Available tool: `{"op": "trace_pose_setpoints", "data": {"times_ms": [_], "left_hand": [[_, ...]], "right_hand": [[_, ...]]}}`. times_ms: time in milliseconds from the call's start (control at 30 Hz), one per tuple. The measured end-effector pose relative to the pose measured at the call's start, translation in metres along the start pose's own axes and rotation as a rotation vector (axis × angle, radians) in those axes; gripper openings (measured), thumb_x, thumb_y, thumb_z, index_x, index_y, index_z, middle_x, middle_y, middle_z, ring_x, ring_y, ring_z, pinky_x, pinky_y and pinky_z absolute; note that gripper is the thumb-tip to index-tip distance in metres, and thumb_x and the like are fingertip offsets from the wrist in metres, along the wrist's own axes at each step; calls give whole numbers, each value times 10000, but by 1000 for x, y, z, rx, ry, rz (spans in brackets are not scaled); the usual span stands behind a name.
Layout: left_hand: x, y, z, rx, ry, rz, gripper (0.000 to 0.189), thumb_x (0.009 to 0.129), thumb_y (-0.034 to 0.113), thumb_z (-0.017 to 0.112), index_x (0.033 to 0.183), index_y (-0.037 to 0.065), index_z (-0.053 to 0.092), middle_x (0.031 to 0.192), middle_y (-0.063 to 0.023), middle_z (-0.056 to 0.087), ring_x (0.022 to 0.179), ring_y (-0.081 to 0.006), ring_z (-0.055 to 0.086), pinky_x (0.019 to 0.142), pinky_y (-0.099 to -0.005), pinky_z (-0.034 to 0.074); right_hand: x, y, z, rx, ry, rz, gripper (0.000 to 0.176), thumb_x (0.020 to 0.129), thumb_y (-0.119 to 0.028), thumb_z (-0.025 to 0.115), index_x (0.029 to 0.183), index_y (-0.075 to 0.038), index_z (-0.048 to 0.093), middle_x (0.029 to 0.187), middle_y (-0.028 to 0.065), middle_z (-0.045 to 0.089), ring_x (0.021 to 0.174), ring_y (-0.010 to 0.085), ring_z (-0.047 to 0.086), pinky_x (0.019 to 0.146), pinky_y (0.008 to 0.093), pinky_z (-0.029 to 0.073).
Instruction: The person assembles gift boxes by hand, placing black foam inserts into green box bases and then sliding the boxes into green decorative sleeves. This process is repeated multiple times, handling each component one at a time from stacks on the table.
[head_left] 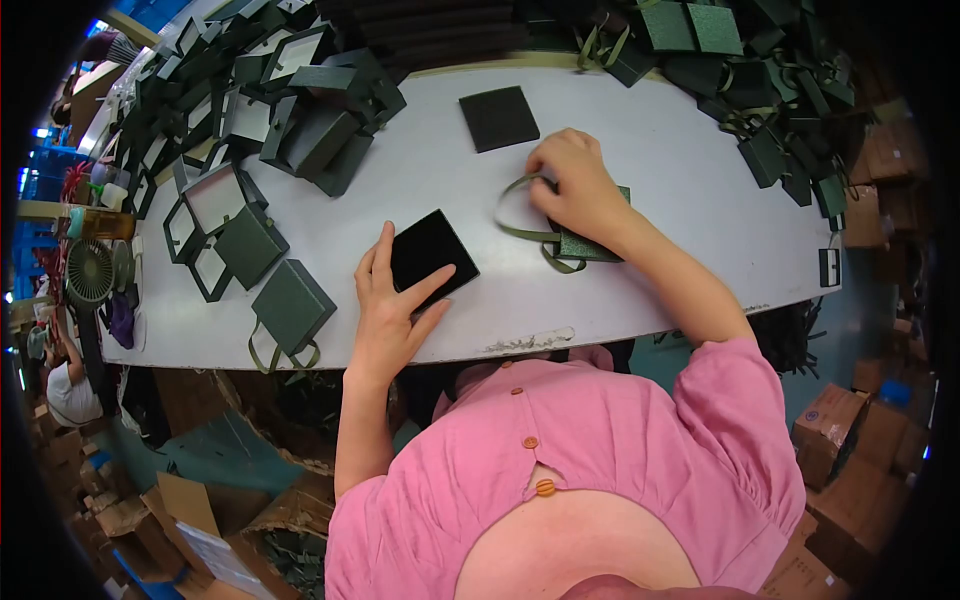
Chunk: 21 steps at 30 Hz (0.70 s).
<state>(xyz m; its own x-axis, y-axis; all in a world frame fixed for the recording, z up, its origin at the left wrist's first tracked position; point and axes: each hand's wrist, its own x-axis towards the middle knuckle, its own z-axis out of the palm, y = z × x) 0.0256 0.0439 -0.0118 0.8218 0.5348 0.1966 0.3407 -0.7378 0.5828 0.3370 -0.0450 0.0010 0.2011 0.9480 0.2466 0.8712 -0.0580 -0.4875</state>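
My left hand (388, 315) lies on the near left part of a square black-faced piece (430, 250), perhaps a box part with a black lining. Its fingers are spread, some along the left edge and others across the dark face. My right hand (575, 190) is closed over a small green box (592, 246), its fingertips pinching a green ribbon (498, 208) that loops out to the left. The hand covers much of that box. Beyond both hands lies a flat dark square pad (499, 118), touched by neither.
Many open green boxes (320, 130) are heaped on the left of the white table (640, 300). A closed green box (292, 306) with a ribbon sits near the front edge. More ribboned boxes (765, 155) pile up at right. Cardboard cartons (832, 425) stand on the floor.
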Motion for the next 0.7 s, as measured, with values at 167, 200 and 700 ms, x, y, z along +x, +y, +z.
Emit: {"op": "trace_pose_setpoints", "data": {"times_ms": [167, 200, 700], "left_hand": [[6, 1, 4, -53, 75, -103, 750, 726, 130, 889, 1428, 166, 626, 1588, -206, 374, 1428, -418, 368, 1172, -486, 360], [8, 1, 6, -77, 95, -122, 815, 708, 123, 897, 1462, 149, 587, 1558, -196, 405, 1423, -405, 383, 1167, -478, 369], [45, 47, 14, -184, 333, 110, 967, 647, 93, 932, 1506, 152, 492, 1471, -164, 485, 1286, -372, 466, 1096, -479, 419]], "right_hand": [[-66, 28, -27, 134, 210, -93, 252, 877, -48, 639, 1118, -68, 709, 1112, 112, 657, 1156, 320, 578, 1035, 428, 443], [-78, 24, -22, 78, 230, -79, 252, 903, -54, 621, 1142, -64, 702, 1156, 132, 653, 1173, 339, 578, 1048, 437, 441], [-73, -9, -24, 392, 342, -138, 243, 1026, -79, 473, 1163, 2, 657, 1388, 222, 620, 1258, 380, 575, 1087, 469, 440]]}}
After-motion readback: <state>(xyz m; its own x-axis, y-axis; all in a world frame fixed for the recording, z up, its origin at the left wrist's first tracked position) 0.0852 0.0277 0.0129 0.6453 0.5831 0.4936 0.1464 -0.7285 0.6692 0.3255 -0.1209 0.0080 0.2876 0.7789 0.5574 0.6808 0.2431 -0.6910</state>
